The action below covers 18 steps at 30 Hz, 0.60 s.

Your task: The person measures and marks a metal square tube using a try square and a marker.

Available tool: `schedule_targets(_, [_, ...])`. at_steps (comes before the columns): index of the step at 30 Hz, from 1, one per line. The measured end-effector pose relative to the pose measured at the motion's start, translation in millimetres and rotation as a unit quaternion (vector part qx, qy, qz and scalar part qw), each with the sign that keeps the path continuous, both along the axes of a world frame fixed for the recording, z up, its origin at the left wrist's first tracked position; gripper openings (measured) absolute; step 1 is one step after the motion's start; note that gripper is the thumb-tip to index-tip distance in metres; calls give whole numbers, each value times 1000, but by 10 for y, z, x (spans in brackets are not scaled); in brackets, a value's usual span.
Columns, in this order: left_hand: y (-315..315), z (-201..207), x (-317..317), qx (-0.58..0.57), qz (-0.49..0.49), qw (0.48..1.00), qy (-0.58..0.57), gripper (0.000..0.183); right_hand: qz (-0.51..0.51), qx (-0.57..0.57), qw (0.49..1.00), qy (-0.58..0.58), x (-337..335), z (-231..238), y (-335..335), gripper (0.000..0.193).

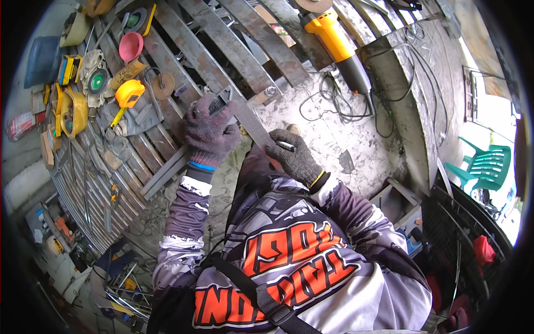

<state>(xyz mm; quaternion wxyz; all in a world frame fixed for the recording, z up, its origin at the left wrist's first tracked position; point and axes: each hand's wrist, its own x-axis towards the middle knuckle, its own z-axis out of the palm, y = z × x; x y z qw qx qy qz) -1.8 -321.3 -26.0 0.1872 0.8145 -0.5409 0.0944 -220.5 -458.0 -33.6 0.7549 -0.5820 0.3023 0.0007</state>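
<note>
A grey flat metal strip [253,126] runs slantwise between my two gloved hands. My left hand [210,129], in a dark reddish-grey knit glove, is closed around a metal square [221,99] at the strip's far end. My right hand [296,158], in a dark grey glove, grips the strip's near end, fingers curled. A slim dark marker pen [286,146] with a pale tip is also tucked in this hand. The fingertips under the strip are partly hidden.
A slatted steel bench [208,50] spreads ahead and left. On it lie a yellow tape measure [129,93], a pink bowl [130,47] and grinding discs. A yellow-black angle grinder [336,44] with a trailing cord [334,106] sits ahead right. A green chair [489,167] stands far right.
</note>
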Motion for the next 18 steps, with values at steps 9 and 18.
schedule_targets(9, [6, 27, 12, 12, -2, 1000, 11, 54, -1, 9, 1000, 10, 13, 27, -2, 21])
schedule_targets(18, [46, 5, 22, 31, -1, 999, 39, 64, 13, -27, 999, -24, -13, -115, 10, 21])
